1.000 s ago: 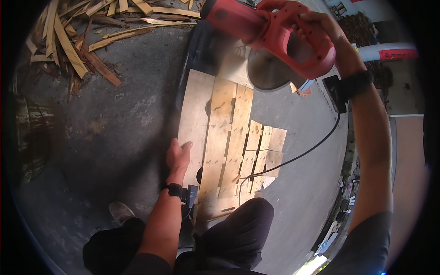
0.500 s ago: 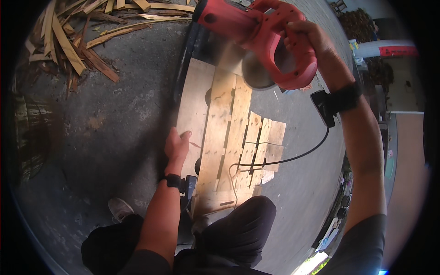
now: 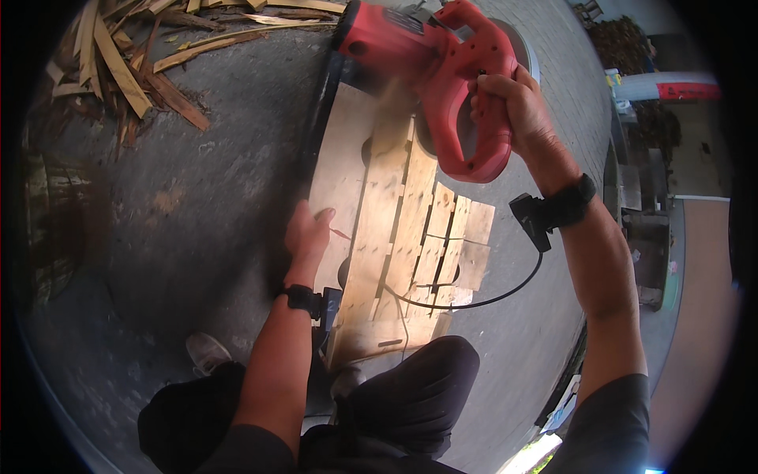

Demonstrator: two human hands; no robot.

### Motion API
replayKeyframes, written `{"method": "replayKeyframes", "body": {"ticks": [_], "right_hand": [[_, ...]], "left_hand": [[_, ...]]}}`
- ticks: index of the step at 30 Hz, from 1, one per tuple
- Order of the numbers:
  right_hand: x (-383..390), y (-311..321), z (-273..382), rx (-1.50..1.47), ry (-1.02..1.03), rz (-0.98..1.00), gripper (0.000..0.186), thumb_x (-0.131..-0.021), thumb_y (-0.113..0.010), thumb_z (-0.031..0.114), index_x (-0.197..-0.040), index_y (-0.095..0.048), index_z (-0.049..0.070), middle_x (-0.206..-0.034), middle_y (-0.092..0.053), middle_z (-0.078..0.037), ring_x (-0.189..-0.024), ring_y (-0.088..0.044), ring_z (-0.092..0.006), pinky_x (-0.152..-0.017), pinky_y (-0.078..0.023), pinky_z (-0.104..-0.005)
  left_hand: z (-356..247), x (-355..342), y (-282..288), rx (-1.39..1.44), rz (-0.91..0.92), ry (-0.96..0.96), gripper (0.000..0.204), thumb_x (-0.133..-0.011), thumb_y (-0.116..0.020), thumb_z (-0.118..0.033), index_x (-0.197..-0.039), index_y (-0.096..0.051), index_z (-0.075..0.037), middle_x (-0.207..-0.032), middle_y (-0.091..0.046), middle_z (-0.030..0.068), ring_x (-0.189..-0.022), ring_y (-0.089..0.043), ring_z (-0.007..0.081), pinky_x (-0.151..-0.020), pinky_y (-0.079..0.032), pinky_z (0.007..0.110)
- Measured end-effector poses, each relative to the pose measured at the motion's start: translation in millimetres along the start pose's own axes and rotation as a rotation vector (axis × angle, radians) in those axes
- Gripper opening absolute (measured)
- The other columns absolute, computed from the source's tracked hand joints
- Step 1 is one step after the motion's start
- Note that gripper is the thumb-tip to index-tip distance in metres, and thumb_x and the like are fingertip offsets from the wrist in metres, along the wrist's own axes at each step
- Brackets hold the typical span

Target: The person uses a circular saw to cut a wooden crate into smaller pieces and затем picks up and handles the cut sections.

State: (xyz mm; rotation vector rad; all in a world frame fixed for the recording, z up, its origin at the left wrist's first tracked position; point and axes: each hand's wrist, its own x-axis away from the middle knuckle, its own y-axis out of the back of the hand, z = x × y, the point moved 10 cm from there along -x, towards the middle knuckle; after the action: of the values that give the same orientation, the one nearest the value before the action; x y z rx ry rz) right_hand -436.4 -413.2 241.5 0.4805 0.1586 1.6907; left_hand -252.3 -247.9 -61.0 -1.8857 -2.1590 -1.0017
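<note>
My right hand [image 3: 509,107] is closed round the loop handle of a red power saw [image 3: 466,146], with the thumb over its top. The saw's motor body points left, and part of a round grey disc or guard shows behind the handle. Sawdust haze blurs the wood just below the motor. My left hand [image 3: 306,237] grips the left edge of a wide, pale wooden board [image 3: 338,150], thumb on top, fingers mostly hidden past the edge. To the board's right lie several slatted planks [image 3: 377,221]. Where the blade meets the wood is hidden.
A long dark bar [image 3: 320,118] runs along the board's far left side. Scrap wood strips [image 3: 118,67] lie heaped at the far left. A black cable [image 3: 482,304] arcs from my right wrist device [image 3: 530,221] over the planks. My bent knee [image 3: 418,387] is close to their near end.
My right hand and the saw's handle have come down toward me and slightly left. More of the disc's rim shows at the saw's right. My left hand stays on the board's edge.
</note>
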Motion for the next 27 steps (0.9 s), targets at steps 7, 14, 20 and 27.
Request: {"method": "replayKeyframes", "body": {"ticks": [7,14,20,27], "right_hand": [[5.7,-5.4,-10.5,-0.029,0.069,-0.041,0.029,-0.078,-0.054,0.006,-0.104,-0.044,-0.001,-0.085,-0.058,-0.011,-0.064,-0.058,-0.0154,-0.056,-0.052,-0.0302],[8.5,-0.6,-24.9,-0.034,0.068,-0.148,0.031,-0.078,-0.054,0.005,-0.107,-0.043,-0.001,-0.085,-0.058,-0.011,-0.065,-0.058,-0.0160,-0.056,-0.052,-0.0310],[10.7,-2.6,-32.8,-0.033,0.063,-0.142,0.031,-0.078,-0.053,0.005,-0.107,-0.043,-0.001,-0.085,-0.058,-0.011,-0.064,-0.057,-0.0159,-0.055,-0.052,-0.0307],[15.9,-8.0,-34.2,-0.044,0.076,-0.126,0.031,-0.077,-0.053,0.005,-0.106,-0.043,-0.001,-0.085,-0.058,-0.010,-0.063,-0.057,-0.0156,-0.055,-0.052,-0.0304]], "left_hand": [[-22.2,-5.3,7.5,0.046,-0.012,-0.050,0.037,-0.077,-0.062,-0.033,-0.093,-0.051,-0.001,-0.094,-0.060,0.0210,-0.093,-0.056,0.0371,-0.077,-0.044,0.042],[-24.2,-14.6,4.9,0.058,0.019,-0.044,0.038,-0.076,-0.063,-0.033,-0.090,-0.053,0.001,-0.094,-0.060,0.0221,-0.092,-0.057,0.0377,-0.076,-0.044,0.041],[-16.8,-18.8,-3.3,0.136,0.023,-0.061,0.042,-0.073,-0.065,-0.033,-0.093,-0.056,0.003,-0.093,-0.061,0.0226,-0.091,-0.059,0.0368,-0.076,-0.046,0.041],[-19.1,-9.4,-2.9,0.295,0.044,-0.057,0.041,-0.071,-0.067,-0.029,-0.094,-0.058,0.005,-0.093,-0.062,0.0226,-0.088,-0.061,0.0345,-0.075,-0.047,0.039]]}}
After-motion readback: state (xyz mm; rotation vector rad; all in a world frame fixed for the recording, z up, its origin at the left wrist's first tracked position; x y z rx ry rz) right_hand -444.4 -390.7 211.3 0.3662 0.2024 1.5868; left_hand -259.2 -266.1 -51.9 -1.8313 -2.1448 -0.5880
